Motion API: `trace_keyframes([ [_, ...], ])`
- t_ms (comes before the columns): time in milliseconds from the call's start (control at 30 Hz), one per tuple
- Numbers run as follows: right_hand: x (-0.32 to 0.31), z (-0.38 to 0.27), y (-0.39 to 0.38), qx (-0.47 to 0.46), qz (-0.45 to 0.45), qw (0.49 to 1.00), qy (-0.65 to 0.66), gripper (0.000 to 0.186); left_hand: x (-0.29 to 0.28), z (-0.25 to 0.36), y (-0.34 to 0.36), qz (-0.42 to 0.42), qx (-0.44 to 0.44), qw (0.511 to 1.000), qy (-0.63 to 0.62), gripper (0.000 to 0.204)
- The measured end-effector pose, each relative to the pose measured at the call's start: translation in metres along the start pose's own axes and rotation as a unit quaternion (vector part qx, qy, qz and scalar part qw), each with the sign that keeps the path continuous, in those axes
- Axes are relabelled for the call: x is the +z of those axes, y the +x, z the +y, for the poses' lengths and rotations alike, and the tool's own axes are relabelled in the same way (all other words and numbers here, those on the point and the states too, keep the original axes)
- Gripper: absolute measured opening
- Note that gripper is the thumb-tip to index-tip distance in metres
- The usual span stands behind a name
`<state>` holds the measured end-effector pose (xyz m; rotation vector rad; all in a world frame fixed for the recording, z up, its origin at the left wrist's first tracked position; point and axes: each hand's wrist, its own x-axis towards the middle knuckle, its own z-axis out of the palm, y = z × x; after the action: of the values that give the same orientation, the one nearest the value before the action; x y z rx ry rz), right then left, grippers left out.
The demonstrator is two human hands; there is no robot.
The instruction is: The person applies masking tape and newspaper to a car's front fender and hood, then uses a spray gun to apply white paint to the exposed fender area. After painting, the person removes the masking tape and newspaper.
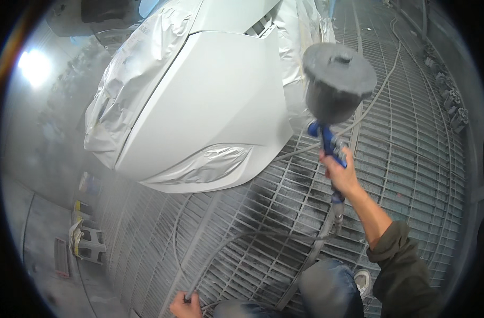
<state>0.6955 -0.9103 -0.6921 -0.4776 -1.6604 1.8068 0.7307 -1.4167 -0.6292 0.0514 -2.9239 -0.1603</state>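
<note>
My right hand (341, 172) is closed round the handle of a blue spray paint gun (326, 140), held up at the right of the head view. A grey paint cup (337, 79) with a round lid sits on top of the gun and hides part of the masking behind it. From the fitting under the handle, an air hose (263, 233) runs down and left to my left hand (186, 306), whose fingers pinch it near the lower edge. Left of the gun stands a white car fender panel (215, 100), apart from it. Masking film (207, 164) covers the headlight-shaped opening.
Metal floor grating (406, 175) spreads under everything. Another hose (393, 63) lies along the grating at right. More masking film (146, 58) covers the car's left side. A small step stool (89, 245) stands at lower left near the wall, and a bright lamp (35, 67) shines above.
</note>
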Motion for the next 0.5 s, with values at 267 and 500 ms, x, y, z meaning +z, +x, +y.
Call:
trace_keyframes([
  [267,0.015,0.023,-0.058,0.136,-0.258,0.95,0.107,0.015,0.006,-0.021,0.003,0.079,0.063,0.994,-0.046,0.028],
  [500,-0.013,0.055,-0.012,0.105,-0.01,0.993,0.054,0.012,-0.003,-0.01,-0.018,0.014,0.021,0.999,0.038,0.029],
])
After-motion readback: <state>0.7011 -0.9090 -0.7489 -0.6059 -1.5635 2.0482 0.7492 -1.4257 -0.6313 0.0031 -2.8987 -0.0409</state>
